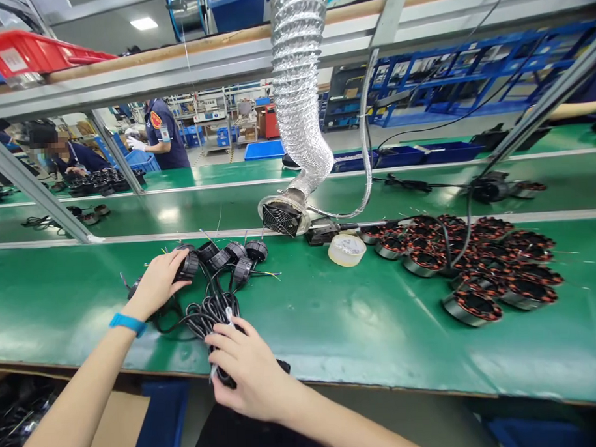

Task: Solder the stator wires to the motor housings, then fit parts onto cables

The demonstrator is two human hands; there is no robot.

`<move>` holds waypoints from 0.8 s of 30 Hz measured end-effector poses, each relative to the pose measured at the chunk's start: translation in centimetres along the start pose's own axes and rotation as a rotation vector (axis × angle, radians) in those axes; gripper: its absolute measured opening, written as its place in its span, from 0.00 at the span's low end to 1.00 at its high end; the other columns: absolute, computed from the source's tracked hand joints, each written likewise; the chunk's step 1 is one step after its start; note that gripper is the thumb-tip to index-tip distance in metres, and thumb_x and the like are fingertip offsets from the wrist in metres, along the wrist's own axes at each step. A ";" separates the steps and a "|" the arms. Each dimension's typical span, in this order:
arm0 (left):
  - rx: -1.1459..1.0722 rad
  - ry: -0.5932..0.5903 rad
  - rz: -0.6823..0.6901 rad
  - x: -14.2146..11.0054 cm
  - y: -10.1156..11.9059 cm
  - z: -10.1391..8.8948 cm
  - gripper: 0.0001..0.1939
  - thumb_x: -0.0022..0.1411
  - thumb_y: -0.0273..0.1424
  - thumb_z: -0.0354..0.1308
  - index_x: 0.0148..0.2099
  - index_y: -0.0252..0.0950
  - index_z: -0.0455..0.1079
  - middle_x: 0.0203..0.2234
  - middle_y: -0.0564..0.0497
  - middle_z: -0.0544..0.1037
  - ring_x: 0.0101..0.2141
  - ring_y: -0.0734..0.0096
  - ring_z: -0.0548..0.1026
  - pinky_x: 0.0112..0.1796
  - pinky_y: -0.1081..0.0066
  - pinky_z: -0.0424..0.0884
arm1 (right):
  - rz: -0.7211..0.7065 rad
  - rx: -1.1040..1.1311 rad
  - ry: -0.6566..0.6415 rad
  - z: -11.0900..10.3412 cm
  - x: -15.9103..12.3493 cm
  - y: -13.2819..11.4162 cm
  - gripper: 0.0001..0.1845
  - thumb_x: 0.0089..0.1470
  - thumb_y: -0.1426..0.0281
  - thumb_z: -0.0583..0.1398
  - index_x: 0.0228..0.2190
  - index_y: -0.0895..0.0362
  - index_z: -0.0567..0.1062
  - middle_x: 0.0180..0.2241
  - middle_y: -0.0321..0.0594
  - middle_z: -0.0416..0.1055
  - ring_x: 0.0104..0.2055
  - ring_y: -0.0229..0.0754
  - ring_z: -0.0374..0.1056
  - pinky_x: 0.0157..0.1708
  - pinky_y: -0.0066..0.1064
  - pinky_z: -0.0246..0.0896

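A bundle of black cables (210, 310) with several round black parts (231, 255) at their ends lies on the green bench (330, 313). My left hand (156, 282), with a blue wristband, is curled over one round black part at the bundle's left end. My right hand (247, 369) grips the coiled cable end near the bench's front edge, fingers wrapped round it and a thin white piece.
A cluster of copper-wound stators (475, 263) covers the right side. A roll of clear tape (346, 249) and a small fan on a silver flexible duct (297, 119) stand behind the bundle. Two people work at the far benches. Blue bins (163, 417) sit under the bench.
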State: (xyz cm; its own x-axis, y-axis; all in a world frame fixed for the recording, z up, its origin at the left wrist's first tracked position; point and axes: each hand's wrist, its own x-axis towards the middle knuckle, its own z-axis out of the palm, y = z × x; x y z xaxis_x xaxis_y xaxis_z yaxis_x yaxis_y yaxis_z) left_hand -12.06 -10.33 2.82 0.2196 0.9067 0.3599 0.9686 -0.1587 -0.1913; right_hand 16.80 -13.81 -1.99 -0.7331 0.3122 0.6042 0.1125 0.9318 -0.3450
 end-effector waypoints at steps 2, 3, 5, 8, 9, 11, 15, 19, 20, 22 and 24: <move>-0.022 -0.119 -0.071 0.4 -0.6 0.4 0.37 0.63 0.46 0.55 0.68 0.35 0.52 0.50 0.36 0.75 0.48 0.49 0.74 0.48 0.56 0.69 | 0.040 0.037 0.018 -0.6 0.2 0.4 0.06 0.52 0.70 0.60 0.35 0.55 0.73 0.48 0.39 0.75 0.57 0.44 0.64 0.65 0.43 0.46; -0.023 -0.180 -0.107 0.4 -0.7 0.5 0.37 0.63 0.49 0.54 0.67 0.35 0.54 0.48 0.37 0.76 0.45 0.49 0.76 0.45 0.58 0.70 | 0.054 0.046 0.018 -0.9 0.2 0.6 0.06 0.52 0.70 0.60 0.35 0.54 0.73 0.48 0.38 0.75 0.57 0.44 0.64 0.65 0.42 0.46; -0.002 -0.262 -0.191 0.0 -0.7 0.5 0.37 0.63 0.53 0.50 0.66 0.37 0.56 0.43 0.39 0.79 0.40 0.49 0.78 0.40 0.60 0.71 | 0.060 0.045 0.001 -1.3 0.1 0.7 0.07 0.53 0.71 0.60 0.36 0.54 0.73 0.48 0.38 0.75 0.59 0.43 0.63 0.64 0.41 0.47; 0.062 -0.305 -0.326 -0.9 -0.5 0.2 0.36 0.62 0.55 0.47 0.63 0.38 0.62 0.40 0.40 0.79 0.38 0.48 0.78 0.37 0.61 0.70 | 0.056 0.002 -0.018 -1.2 -0.2 0.5 0.07 0.55 0.71 0.59 0.38 0.55 0.72 0.51 0.39 0.73 0.61 0.44 0.60 0.65 0.42 0.45; 0.084 -0.317 -0.344 -1.0 -0.6 0.1 0.35 0.62 0.55 0.48 0.62 0.38 0.64 0.40 0.39 0.79 0.38 0.48 0.78 0.36 0.62 0.70 | 0.053 -0.017 -0.022 -0.9 -0.3 0.2 0.06 0.55 0.71 0.58 0.37 0.55 0.72 0.51 0.40 0.73 0.62 0.45 0.59 0.66 0.43 0.44; 0.138 -0.318 -0.316 -0.8 -0.9 -0.5 0.34 0.61 0.54 0.51 0.59 0.36 0.67 0.42 0.37 0.77 0.40 0.47 0.77 0.38 0.61 0.69 | 0.030 -0.050 -0.031 -0.1 -0.5 -0.3 0.06 0.56 0.71 0.58 0.36 0.57 0.73 0.51 0.43 0.73 0.61 0.47 0.59 0.66 0.45 0.42; 0.131 -0.168 -0.167 1.9 0.1 -1.8 0.31 0.61 0.51 0.55 0.58 0.36 0.68 0.48 0.37 0.74 0.46 0.46 0.73 0.43 0.57 0.67 | -0.032 -0.001 0.035 0.9 -0.4 -0.8 0.10 0.56 0.65 0.59 0.38 0.57 0.73 0.48 0.43 0.74 0.59 0.46 0.63 0.66 0.44 0.44; -0.096 -0.101 0.012 6.1 4.4 -1.6 0.20 0.64 0.42 0.55 0.52 0.37 0.72 0.44 0.42 0.76 0.46 0.52 0.72 0.48 0.56 0.65 | 0.165 0.055 0.308 -0.1 1.1 2.2 0.16 0.56 0.66 0.58 0.46 0.56 0.72 0.52 0.46 0.71 0.57 0.44 0.64 0.63 0.43 0.50; -0.143 -0.103 0.072 7.0 5.5 -1.2 0.19 0.62 0.39 0.57 0.53 0.38 0.71 0.47 0.42 0.75 0.48 0.52 0.71 0.49 0.55 0.65 | 0.267 0.028 0.375 -0.4 1.5 3.6 0.17 0.56 0.68 0.58 0.48 0.56 0.71 0.53 0.47 0.70 0.58 0.46 0.63 0.62 0.46 0.52; -0.232 -0.120 0.185 8.4 7.4 -0.4 0.28 0.57 0.30 0.60 0.61 0.40 0.65 0.54 0.41 0.71 0.53 0.51 0.68 0.51 0.55 0.63 | 0.456 -0.022 0.429 -0.9 2.3 6.6 0.23 0.55 0.70 0.58 0.53 0.58 0.68 0.55 0.51 0.68 0.59 0.50 0.62 0.60 0.49 0.56; -0.317 -0.164 0.289 9.3 8.5 0.3 0.40 0.52 0.26 0.60 0.67 0.43 0.55 0.59 0.42 0.66 0.57 0.51 0.65 0.54 0.54 0.62 | 0.552 -0.038 0.376 -0.9 2.6 9.3 0.29 0.52 0.73 0.58 0.57 0.62 0.65 0.56 0.56 0.65 0.59 0.53 0.61 0.58 0.51 0.59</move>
State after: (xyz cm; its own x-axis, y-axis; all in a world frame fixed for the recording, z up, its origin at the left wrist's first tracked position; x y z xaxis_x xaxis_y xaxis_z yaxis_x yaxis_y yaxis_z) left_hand -1.77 -3.10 4.29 0.4892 0.8537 0.1788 0.8638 -0.5025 0.0359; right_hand 16.54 -4.20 -3.00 -0.2782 0.7819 0.5579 0.4324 0.6206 -0.6542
